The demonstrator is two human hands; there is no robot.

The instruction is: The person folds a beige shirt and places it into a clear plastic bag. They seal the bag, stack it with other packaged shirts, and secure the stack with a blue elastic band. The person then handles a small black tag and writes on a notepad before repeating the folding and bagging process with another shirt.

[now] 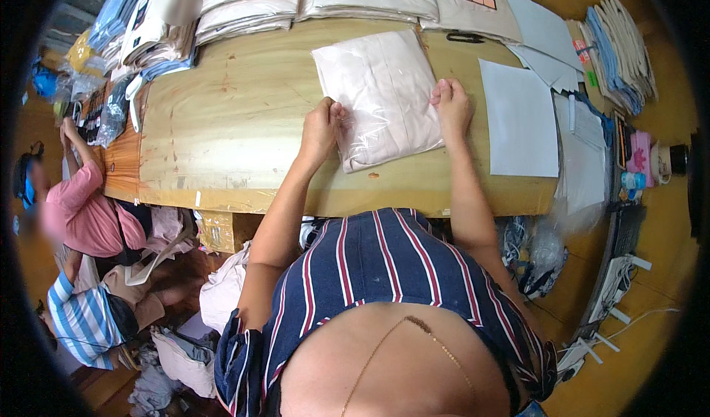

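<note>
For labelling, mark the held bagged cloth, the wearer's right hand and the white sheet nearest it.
Held bagged cloth [383, 99]: head view, middle of top face.
Right hand [455, 109]: head view, back of hand.
White sheet [519, 121]: head view, its centre.

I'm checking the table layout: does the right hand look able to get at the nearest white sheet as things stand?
Probably yes: the white sheet lies just right of the right hand, nothing visible between, though that hand holds the bagged garment.

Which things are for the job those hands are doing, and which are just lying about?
Seem part of the job:
left hand
right hand
bagged pale garment
table

Seem just lying about:
small black tool
crumpled grey cloth
cardboard box
</note>
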